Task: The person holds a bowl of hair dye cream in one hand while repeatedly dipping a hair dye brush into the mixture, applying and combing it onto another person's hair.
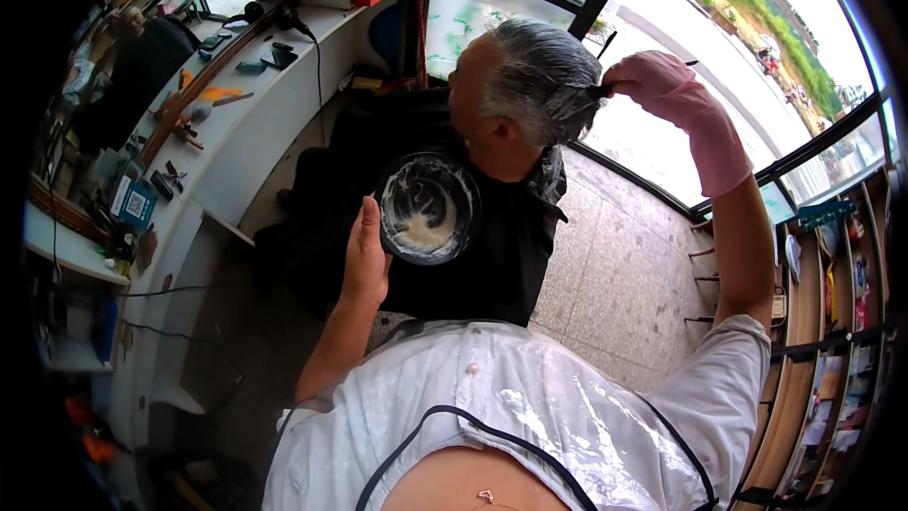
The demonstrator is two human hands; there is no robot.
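My bare left hand [364, 254] is closed on the side of a black bowl [472, 218], thumb up along its rim. Pale cream [423, 231] lies in the bowl and is smeared up its inner wall. In a pink glove, my right hand [654, 80] grips a dark tint brush [600, 92], its head against the back of a seated person's hair [544, 61]. A thin dark end sticks out behind the glove. The grey hair looks wet and combed back, streaked with white. A black cape [501, 270] covers that person's body.
A white counter [213, 132] with a mirror runs along the left, holding a hair dryer [293, 21], orange-handled tools and a blue QR-code card [135, 203]. Cords hang below it. Glass doors [653, 28] stand ahead; shelves [823, 322] line the right.
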